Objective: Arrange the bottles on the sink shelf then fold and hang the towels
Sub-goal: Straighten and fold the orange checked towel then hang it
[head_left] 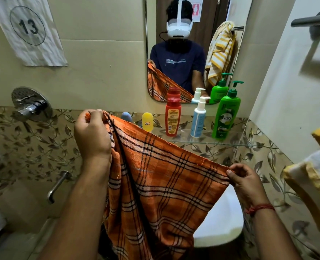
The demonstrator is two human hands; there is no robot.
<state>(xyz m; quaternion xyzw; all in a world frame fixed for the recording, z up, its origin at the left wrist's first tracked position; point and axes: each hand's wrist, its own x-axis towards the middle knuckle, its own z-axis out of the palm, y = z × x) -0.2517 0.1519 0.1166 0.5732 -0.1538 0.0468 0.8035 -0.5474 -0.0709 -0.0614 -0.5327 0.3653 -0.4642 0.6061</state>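
An orange plaid towel (161, 184) hangs spread between my hands over the sink. My left hand (92, 136) grips its upper left corner, held high. My right hand (246, 182) pinches the upper right corner, lower down. Behind it, on the glass shelf (208, 142), stand a small yellow bottle (147, 121), a red bottle (172, 117), a white-and-blue pump bottle (198, 119) and a tall green pump bottle (225, 117), all upright in a row. A small grey-blue object (126, 116) peeks out left of the yellow bottle.
A yellow-and-white striped towel (313, 173) hangs at the right edge. The mirror (193, 53) above the shelf reflects a person. A chrome tap (30, 107) and a lever (58, 184) stick out of the left wall. White sink basin (223, 222) lies below the towel.
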